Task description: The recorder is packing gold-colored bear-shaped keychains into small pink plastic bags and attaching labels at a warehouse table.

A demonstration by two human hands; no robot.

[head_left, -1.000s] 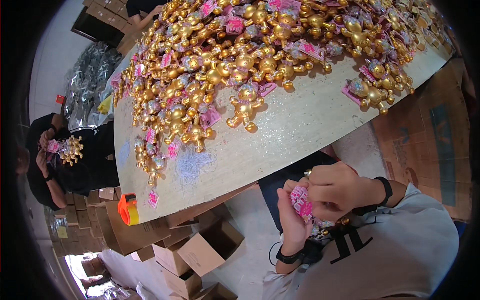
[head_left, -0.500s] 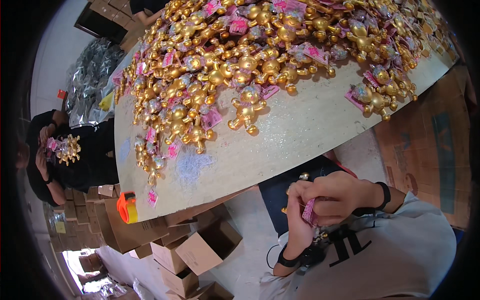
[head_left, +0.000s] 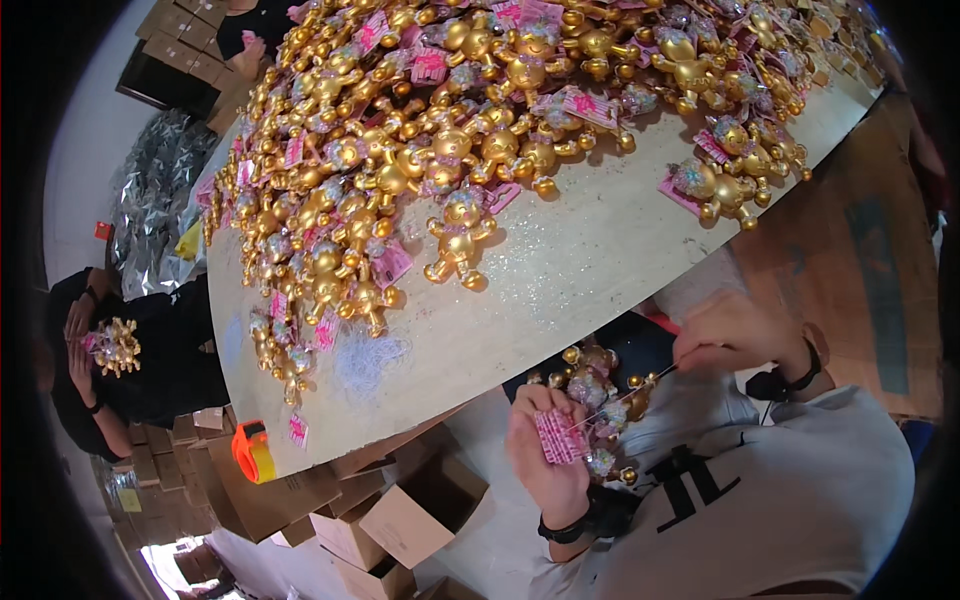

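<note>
My left hand (head_left: 545, 455) is closed around a pink patterned card (head_left: 562, 437) and the strings of a small bundle of gold bear-like figurines (head_left: 592, 388). The figurines, with clear glittery parts among them, hang about the fingers in front of my lap. My right hand (head_left: 725, 335), a little blurred, is held up to the right with its fingers pinched on a thin string (head_left: 655, 377). That string runs taut from the bundle across to the right fingertips. A black band circles each wrist.
A large pile of gold figurines (head_left: 450, 150) with pink cards covers the far part of the pale table (head_left: 560, 270). An orange-yellow tape dispenser (head_left: 253, 452) sits at its left corner. Open cardboard boxes (head_left: 425, 510) stand below. A person (head_left: 100, 350) at left holds figurines.
My hands have moved apart: the right went up and to the right with the string, the left shifted left. The card and figurines now show more fully.
</note>
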